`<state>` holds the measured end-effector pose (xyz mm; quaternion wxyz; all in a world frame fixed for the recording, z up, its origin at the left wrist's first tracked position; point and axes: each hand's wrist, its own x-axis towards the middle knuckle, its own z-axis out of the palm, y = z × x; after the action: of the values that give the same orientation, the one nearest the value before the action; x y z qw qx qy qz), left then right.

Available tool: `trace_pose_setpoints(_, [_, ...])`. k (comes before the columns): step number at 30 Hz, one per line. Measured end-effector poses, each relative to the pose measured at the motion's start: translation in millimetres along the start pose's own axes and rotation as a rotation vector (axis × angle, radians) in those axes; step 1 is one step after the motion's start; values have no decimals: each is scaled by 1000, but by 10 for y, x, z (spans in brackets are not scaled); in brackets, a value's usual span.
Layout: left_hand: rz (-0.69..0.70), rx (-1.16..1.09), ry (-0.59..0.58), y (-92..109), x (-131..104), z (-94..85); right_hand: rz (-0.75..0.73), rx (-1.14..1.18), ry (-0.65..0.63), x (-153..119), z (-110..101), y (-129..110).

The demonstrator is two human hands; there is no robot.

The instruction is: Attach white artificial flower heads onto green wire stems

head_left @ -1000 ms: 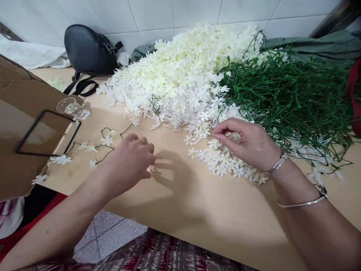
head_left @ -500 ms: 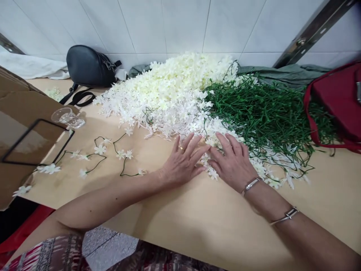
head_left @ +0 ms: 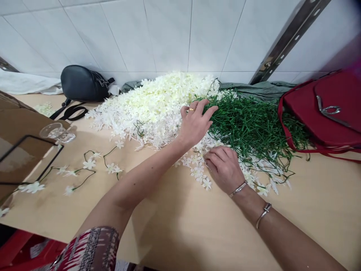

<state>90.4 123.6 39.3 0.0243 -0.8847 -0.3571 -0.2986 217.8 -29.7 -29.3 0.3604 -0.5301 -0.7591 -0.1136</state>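
My left hand [head_left: 197,120] reaches over the boundary between the white artificial flowers [head_left: 158,101] and the green plastic stems [head_left: 248,120]. Its fingers are bent but apart, with nothing visible in them. Lower and to the right, my right hand [head_left: 224,165] rests at the front edge of the pile. Its fingers are curled together over white petals, and whatever lies under the fingertips is hidden. Several loose white blossoms [head_left: 197,171] lie flat on the table just left of that hand.
Several green stems with white flowers [head_left: 89,163] lie on the table at left, near a clear plastic cup [head_left: 58,132], a black wire frame [head_left: 52,163] and a cardboard box [head_left: 22,124]. Against the tiled wall stand a black bag [head_left: 83,83] and a red bag [head_left: 324,109].
My left hand has moved up and away from me, from the table edge of the pile to the stems. My right hand has curled its fingers. The view has shifted right.
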Motion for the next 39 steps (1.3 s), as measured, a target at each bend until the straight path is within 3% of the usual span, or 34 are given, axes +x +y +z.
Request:
trace_pose_setpoints(3, [42,-68,-12,-86,210,78,-6,6,11,-17,-24,11])
trace_pose_setpoints(6, [51,-213,90,-215,177,15,26,35,67,-31,-61,-4])
trace_pose_setpoints(11, [0,-476,266,-331,-239,-338,65,141,160,-8,-118,-27])
trace_pose_setpoints(14, [-103,-591,367,-356,-495,-510,70,193,183,-2,-129,-24])
trace_pose_setpoints(20, [-218,-416,528,-386,-813,-632,142,274,243,-13,-192,-28])
trace_pose_setpoints(24, [-256,-596,562,-268,-906,-670,146,254,288,-3,-239,-18])
trace_pose_setpoints(26, [-238,-717,528,-175,-923,-654,92,208,285,-4,-235,-8])
trace_pose_setpoints(29, [-207,-902,370,-40,-953,-586,-7,162,207,-11,-212,-5])
trace_pose_setpoints(32, [-366,-1048,185,58,-1054,-575,-86,120,123,15,-217,-33])
trace_pose_setpoints(35, [-531,-1089,-19,119,-1258,-678,-126,59,68,125,-240,-89])
trace_pose_setpoints(37, [-555,-1049,-155,139,-1418,-756,-128,12,14,243,-219,-132])
trace_pose_setpoints(39, [-527,-1003,-214,138,-1553,-788,-144,-25,-62,366,-150,-168])
